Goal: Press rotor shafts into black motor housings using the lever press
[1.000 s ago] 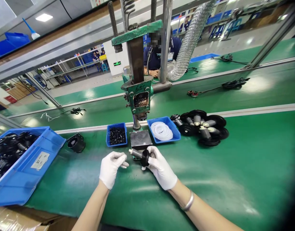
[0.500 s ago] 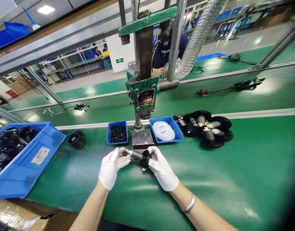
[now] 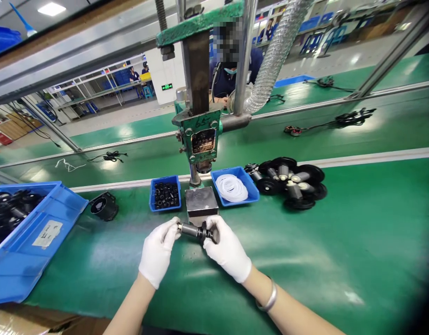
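I see the black impeller shaft (image 3: 193, 230) held level just above the green desk (image 3: 305, 260), in front of the press block (image 3: 200, 203). My right hand (image 3: 225, 249) has its fingers clenched around the disc end; my left hand (image 3: 157, 251) pinches the shaft's tip. Behind lie a small tray of black rings (image 3: 165, 194), a tray of white rings (image 3: 234, 187) and a pile of impellers (image 3: 291, 181).

A factory hall is shown, w/ long green conveyor belts (image 3: 357, 223) edged by pale rails (image 3: 375, 158). A slanted steel frame beam (image 3: 78, 56) is seen overhead, a lit ceiling panel (image 3: 51, 8) at top left. Grey polished floor (image 3: 340, 60) is seen beyond; blue stools (image 3: 310, 44) and metal racking (image 3: 95, 93) are placed far back. A green exit sign (image 3: 166, 86) is mounted on a white wall (image 3: 154, 74).
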A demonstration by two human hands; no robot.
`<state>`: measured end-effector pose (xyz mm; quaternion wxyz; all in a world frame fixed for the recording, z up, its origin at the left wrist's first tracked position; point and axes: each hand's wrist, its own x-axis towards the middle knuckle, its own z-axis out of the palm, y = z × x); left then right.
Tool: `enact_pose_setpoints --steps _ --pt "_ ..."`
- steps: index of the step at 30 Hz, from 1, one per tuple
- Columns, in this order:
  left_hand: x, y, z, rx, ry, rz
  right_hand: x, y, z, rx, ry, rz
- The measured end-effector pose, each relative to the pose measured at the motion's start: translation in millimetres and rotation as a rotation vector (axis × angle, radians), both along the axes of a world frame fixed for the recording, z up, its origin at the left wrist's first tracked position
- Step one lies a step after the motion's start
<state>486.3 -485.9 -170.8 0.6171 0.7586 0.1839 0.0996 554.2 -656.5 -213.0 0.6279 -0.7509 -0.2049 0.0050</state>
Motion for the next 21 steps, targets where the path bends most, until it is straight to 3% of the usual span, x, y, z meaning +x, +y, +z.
enact_pose_setpoints --steps 3,5,7,10,15,21 --pt "-4 -6 1.7 0.351 -0.075 0.011 -4 -2 5.1 -0.053 -0.246 -0.062" --pt "-7 -8 5.6 0.403 -0.111 0.028 -6 -4 9.0 -0.027 -0.319 -0.062" --pt "-9 -7 9.2 0.309 -0.11 0.055 -7 -6 12.2 0.022 -0.277 -0.036" --pt "-5 -2 9.6 0.035 -0.104 0.076 -8 -7 13.7 0.135 -0.132 0.043" --pt "7 -2 -2.2 -0.331 -0.185 0.045 -10 -6 9.6 0.213 -0.083 0.07" --pt "10 -18 -7.5 -0.363 -0.19 0.067 -10 -9 11.5 0.096 -0.315 0.016"
